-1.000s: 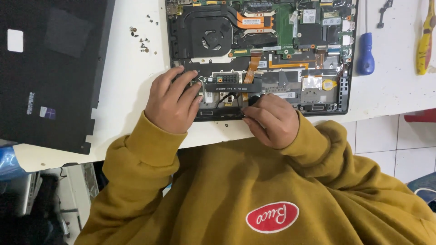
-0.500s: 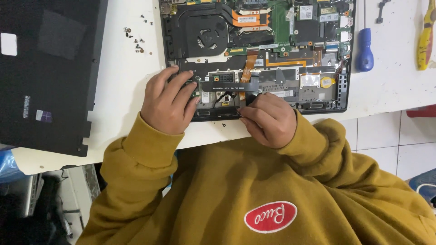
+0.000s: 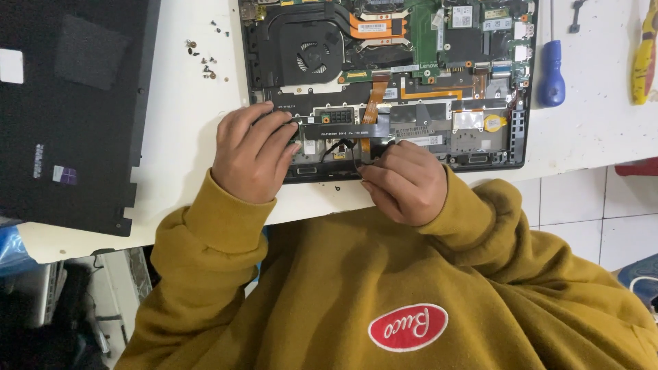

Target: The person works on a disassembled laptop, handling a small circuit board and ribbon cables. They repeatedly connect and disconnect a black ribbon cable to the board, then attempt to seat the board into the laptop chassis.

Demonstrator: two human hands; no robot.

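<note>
An opened laptop [image 3: 391, 82] lies bottom-up on the white table [image 3: 185, 137], showing its fan, copper heat pipe, green board and orange ribbon cables. My left hand [image 3: 252, 152] rests on the near left corner of the chassis, fingers curled over the edge by a long black bar-shaped part [image 3: 346, 129]. My right hand [image 3: 404, 179] is at the near edge, fingertips pinched at a thin black wire [image 3: 339, 145] in the front bay. What the fingertips grip is partly hidden.
The black laptop bottom cover [image 3: 68, 103] lies on the left of the table. Several small screws [image 3: 202, 58] are scattered between it and the laptop. A blue-handled screwdriver [image 3: 552, 75] and a yellow-handled tool [image 3: 644, 58] lie to the right. The table's front edge is close to my chest.
The view has shifted slightly. My right hand has moved a little at the front edge near the wire; my left hand stays on the laptop's near left corner.
</note>
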